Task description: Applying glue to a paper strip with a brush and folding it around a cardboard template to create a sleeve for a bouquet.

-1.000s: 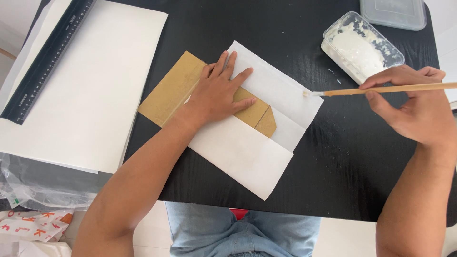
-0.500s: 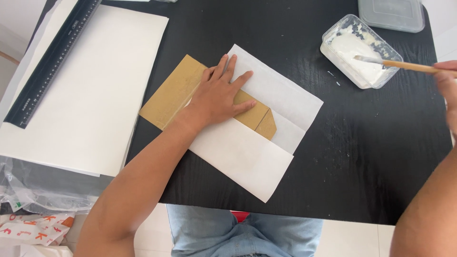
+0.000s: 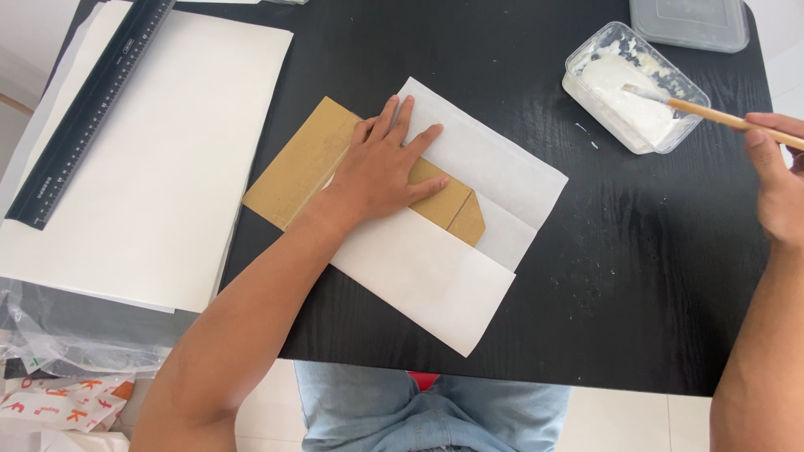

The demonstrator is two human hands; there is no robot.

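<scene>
My left hand (image 3: 385, 167) lies flat, fingers spread, on a brown cardboard piece (image 3: 306, 163) that sits inside a folded white paper sheet (image 3: 435, 276) on the black table (image 3: 435, 50). At the right edge, my right hand (image 3: 779, 188) grips a wooden-handled brush (image 3: 712, 113). The brush tip rests in the white paste of a clear plastic tub (image 3: 632, 88) at the table's far right.
A stack of large white sheets (image 3: 142, 167) lies at the left with a long black ruler (image 3: 92, 109) across it. A clear lid (image 3: 691, 21) sits behind the tub. Crumpled plastic bags (image 3: 67, 368) lie below the table's left corner.
My right hand has carried the brush from over the white paper back to the tub, and its tip now sits in the paste. My left hand has stayed on the cardboard.
</scene>
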